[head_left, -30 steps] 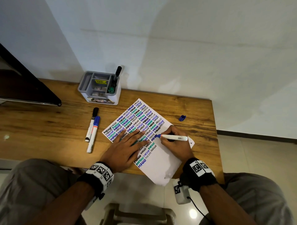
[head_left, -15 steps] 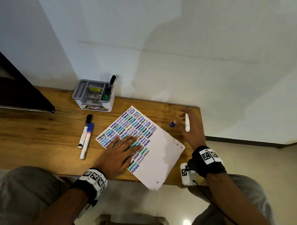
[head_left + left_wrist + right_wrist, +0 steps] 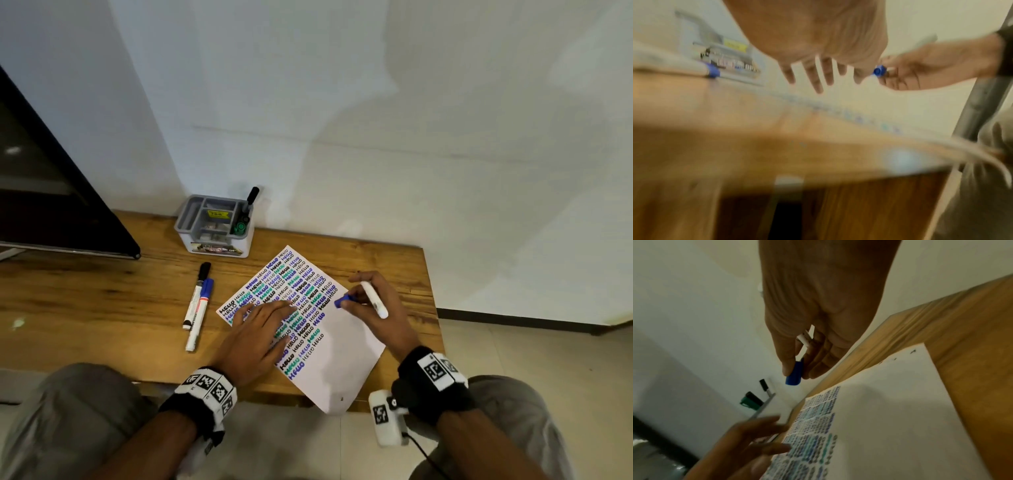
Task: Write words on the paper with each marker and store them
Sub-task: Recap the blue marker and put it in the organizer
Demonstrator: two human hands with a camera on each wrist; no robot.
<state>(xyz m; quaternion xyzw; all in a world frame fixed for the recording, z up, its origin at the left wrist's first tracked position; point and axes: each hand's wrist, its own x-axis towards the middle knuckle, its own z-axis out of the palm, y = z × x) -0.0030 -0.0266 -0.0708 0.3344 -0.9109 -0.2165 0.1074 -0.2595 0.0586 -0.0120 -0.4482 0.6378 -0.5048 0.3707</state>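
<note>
The paper lies on the wooden table, with rows of "HELLO" in black, blue and green across its upper left. My left hand rests flat on the written part, fingers spread. My right hand hovers over the paper's right edge. It holds a white-barrelled marker and pinches a blue cap at its fingertips. The right wrist view shows the blue cap under the marker barrel. Fingers hide the marker's tip. A black-capped marker and a blue-capped marker lie left of the paper.
A grey and white desk organiser stands at the back by the wall, with a black marker and a green one in it. A dark panel overhangs the table's far left. The table's right edge is just past my right hand.
My right hand stopped writing, reached right to the blue cap on the table, took it, and came back over the paper. My left hand stayed flat on the paper.
</note>
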